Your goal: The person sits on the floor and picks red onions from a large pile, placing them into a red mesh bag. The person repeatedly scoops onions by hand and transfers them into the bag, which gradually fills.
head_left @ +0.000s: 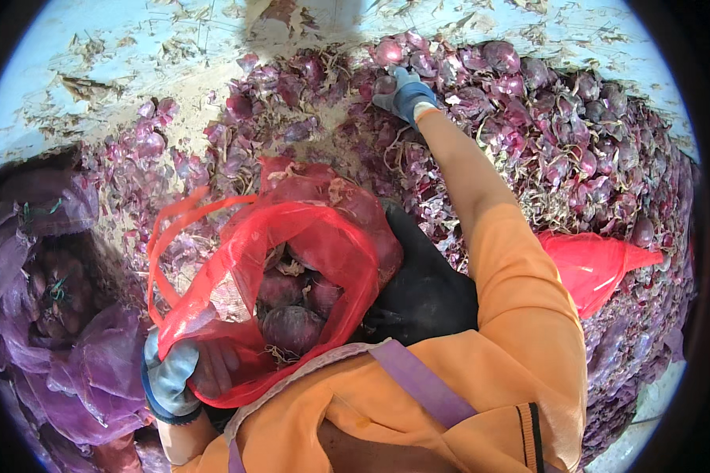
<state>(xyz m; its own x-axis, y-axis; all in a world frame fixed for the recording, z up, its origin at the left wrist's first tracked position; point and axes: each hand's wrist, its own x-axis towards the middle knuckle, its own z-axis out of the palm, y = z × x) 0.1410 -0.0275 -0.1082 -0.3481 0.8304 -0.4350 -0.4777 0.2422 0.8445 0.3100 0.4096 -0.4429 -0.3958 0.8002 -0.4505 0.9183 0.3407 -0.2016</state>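
My left hand (170,372), in a grey-blue glove, grips the rim of a red mesh bag (361,251). The bag's mouth faces me, and several red onions (293,330) lie inside it. A long red drawstring (161,248) loops out from its left side. My right hand (405,97), gloved alike, reaches forward to the far edge of the onion heap. Between its thumb and fingers sits a red onion (384,85), partly covered by the glove. More onions lie against and around that hand.
A large heap of red onions (512,115) with loose dry skins spreads ahead and right. A second red mesh bag (597,266) lies on it beside my right arm. Purple mesh sacks (94,378) with onions stand left. Beyond is a pale blue surface (142,53) littered with skins.
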